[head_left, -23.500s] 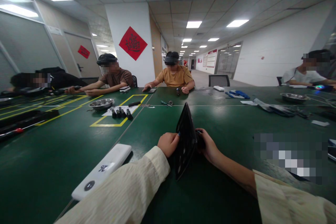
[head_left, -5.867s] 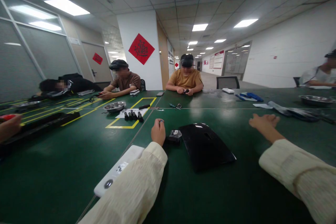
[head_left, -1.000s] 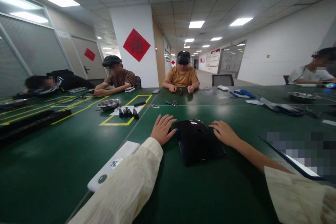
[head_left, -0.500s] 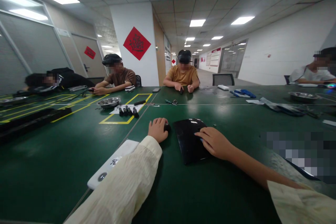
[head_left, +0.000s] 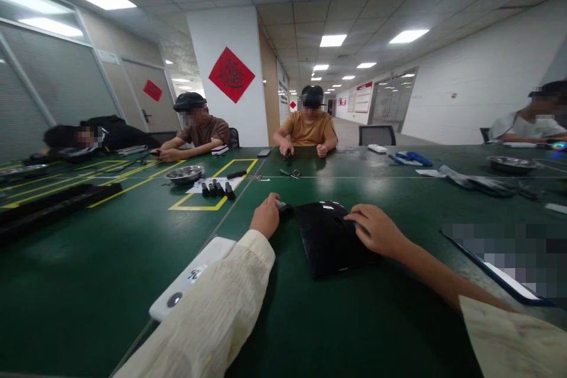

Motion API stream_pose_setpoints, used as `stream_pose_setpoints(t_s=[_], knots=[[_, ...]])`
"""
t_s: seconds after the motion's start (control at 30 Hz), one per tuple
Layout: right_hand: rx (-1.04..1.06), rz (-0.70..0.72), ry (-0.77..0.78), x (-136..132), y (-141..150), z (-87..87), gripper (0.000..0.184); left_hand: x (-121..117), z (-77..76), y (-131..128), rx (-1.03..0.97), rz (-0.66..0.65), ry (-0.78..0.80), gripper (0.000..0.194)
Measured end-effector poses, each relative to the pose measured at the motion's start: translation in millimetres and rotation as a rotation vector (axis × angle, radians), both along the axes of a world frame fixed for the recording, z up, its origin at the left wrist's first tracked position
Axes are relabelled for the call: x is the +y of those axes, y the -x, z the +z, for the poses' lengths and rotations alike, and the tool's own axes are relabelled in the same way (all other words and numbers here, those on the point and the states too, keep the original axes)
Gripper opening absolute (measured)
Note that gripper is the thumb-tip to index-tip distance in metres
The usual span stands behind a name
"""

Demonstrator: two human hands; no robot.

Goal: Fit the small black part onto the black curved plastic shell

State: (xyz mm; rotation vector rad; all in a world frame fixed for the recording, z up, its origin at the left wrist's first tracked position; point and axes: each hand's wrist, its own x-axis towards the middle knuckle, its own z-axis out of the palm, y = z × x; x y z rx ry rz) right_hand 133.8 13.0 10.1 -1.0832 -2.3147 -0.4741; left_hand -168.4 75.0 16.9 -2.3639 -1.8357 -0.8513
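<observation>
A glossy black curved panel [head_left: 325, 245] lies flat on the green table in front of me, with a small slot near its upper middle. My right hand [head_left: 378, 229] is over the panel's right side, palm down, its fingers stretched toward the slot. Just left of the panel is a small dark part [head_left: 286, 208], mostly covered, so its kind does not show. My left hand [head_left: 266, 217] is closed round its left end, resting on the table.
A white numbered device [head_left: 192, 277] lies by my left forearm. Several black cylinders [head_left: 217, 189], a metal bowl [head_left: 185, 175] and pliers [head_left: 290, 173] are beyond. A blurred-out tablet-like item [head_left: 500, 266] lies right. Co-workers sit around the table [head_left: 146, 248].
The panel, upright between my hands long before, now lies flat. My left hand went from spread fingers to closing on the dark part; my right hand moved onto the panel, then slightly back right.
</observation>
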Motion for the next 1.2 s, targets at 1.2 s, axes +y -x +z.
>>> stream_pose_setpoints(t_s=[1.2], knots=[[-0.002, 0.048, 0.114, -11.3, 20.3, -1.7, 0.027, -1.6, -0.4, -0.1, -0.098, 0.301, 0.149, 0.051]])
